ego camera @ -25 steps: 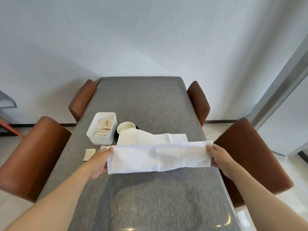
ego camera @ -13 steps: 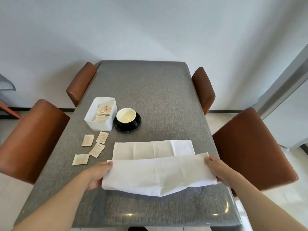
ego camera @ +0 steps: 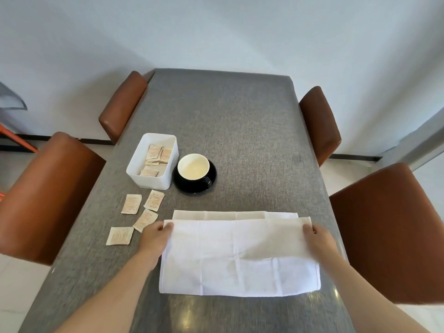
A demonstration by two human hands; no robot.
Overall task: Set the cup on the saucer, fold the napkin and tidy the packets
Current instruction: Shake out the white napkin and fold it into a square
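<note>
Two bare forearms reach in from the near edge of the grey counter, angled inward toward a white napkin that lies folded over on itself. The left hand pinches the napkin's upper left corner, fingers curled shut around the folded edge with the thumb on top. The right hand grips the upper right corner in the same way, knuckles up, fingers closed on the cloth. Both wrists are low, near the surface, and the top layer sits a little short of the far edge of the layer beneath, so that a narrow strip of the lower layer shows beyond it.

Just left of the left hand, four loose packets lie flat on the counter: one near the wrist, one touching or nearly touching the fingers, and two more a little farther out, side by side. Beyond them stands one white rectangular box, open on top, with several more packets inside; the exact count in there cannot be told, since they overlap.

Just to the right of the box is one black saucer, with one cup standing upright on it, pale cream inside, its dark handle turned toward the near right.

Four brown chairs flank the counter, two on each side, and a pale wall rises behind
</note>
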